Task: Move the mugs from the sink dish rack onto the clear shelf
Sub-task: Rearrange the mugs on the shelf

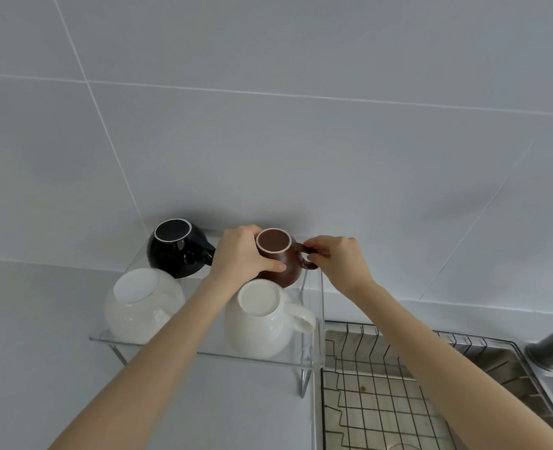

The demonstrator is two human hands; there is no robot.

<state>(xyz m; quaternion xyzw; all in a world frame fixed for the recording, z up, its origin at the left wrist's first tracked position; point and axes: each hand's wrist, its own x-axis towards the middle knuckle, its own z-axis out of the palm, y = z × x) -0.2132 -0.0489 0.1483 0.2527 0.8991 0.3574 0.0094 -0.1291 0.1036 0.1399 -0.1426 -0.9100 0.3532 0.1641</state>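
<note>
**Last mug going on the shelf**

Rack (382, 394) nearest me looks empty as far as I can see. Two white mugs (262, 319) sit upside down at the front of the clear shelf (203, 354). Behind them, the brown mug (280, 254) is base-up, handle pointing right. My left hand (239, 254) wraps its body and my right hand (337, 258) pinches the handle, probably to square it beside the black mug (177, 248).
</note>
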